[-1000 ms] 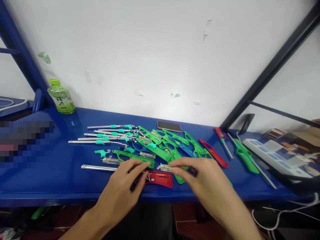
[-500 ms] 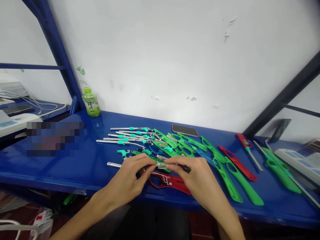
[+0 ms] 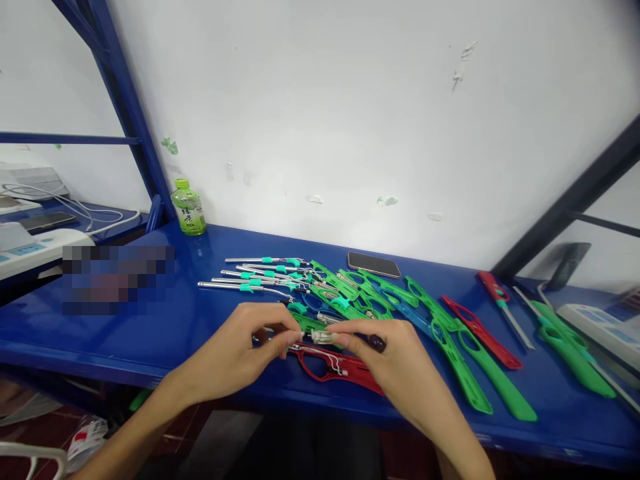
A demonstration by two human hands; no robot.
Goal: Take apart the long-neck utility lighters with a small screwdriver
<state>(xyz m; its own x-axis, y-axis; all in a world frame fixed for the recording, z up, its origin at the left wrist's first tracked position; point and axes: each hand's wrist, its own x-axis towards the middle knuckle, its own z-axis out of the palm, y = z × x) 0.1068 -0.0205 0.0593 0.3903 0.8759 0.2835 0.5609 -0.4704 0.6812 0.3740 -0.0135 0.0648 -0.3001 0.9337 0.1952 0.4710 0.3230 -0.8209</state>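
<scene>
In front of me my right hand (image 3: 395,350) pinches a small clear plastic lighter tank (image 3: 321,337) between thumb and fingertips. A dark rounded end (image 3: 376,343), perhaps of a tool handle, shows in the same hand; its shaft is hidden. My left hand (image 3: 263,340) is closed in a pinch on a small whitish piece (image 3: 302,334), a short gap from the tank's left end. Below both hands lies a red lighter shell half (image 3: 350,372) with white wire in it. Behind them is a pile of green lighter shell halves (image 3: 350,287).
Several metal lighter tubes (image 3: 235,285) with teal triggers lie left of the pile. A phone (image 3: 373,264) and a green tea bottle (image 3: 190,210) are near the wall. Assembled red (image 3: 503,303) and green lighters (image 3: 575,360) lie rightward on the blue table (image 3: 150,320).
My left fingertips have drawn a little left, away from the clear tank, with the whitish piece now showing between them. The whole view has shifted slightly.
</scene>
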